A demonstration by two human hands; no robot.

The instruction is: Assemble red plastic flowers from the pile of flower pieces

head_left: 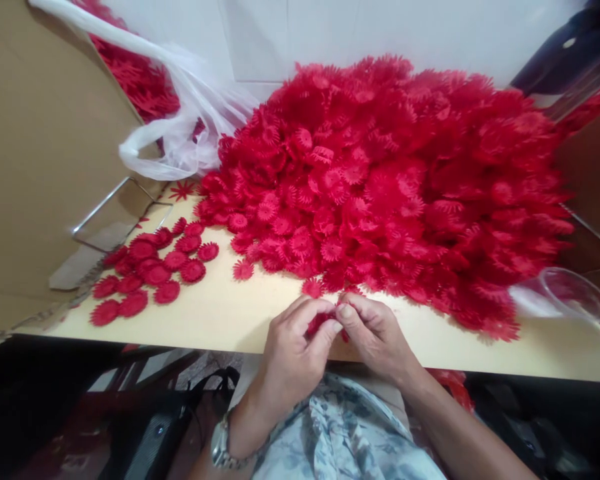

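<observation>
Near the table's front edge my left hand (pixel 300 337) is closed around a red fabric flower (pixel 318 324), thumb and fingers pinching its rim. My right hand (pixel 373 333) meets it there, thumb and forefinger pressed together at the flower's right side. A bit of red shows between and below the right fingers, but how much they hold is hidden. Just beyond my hands lies a loose red petal piece (pixel 313 287). Behind it rises a large heap of red fringed petal pieces (pixel 395 180). To the left, several compact red flowers (pixel 156 274) lie grouped on the table.
The pale table (pixel 215 320) ends at its front edge below my hands. A cardboard box (pixel 35 153) stands at left, with a metal wire stand (pixel 103 213) and a white plastic bag (pixel 185 133) beside it. A clear plastic lid or tub (pixel 575 295) lies at right.
</observation>
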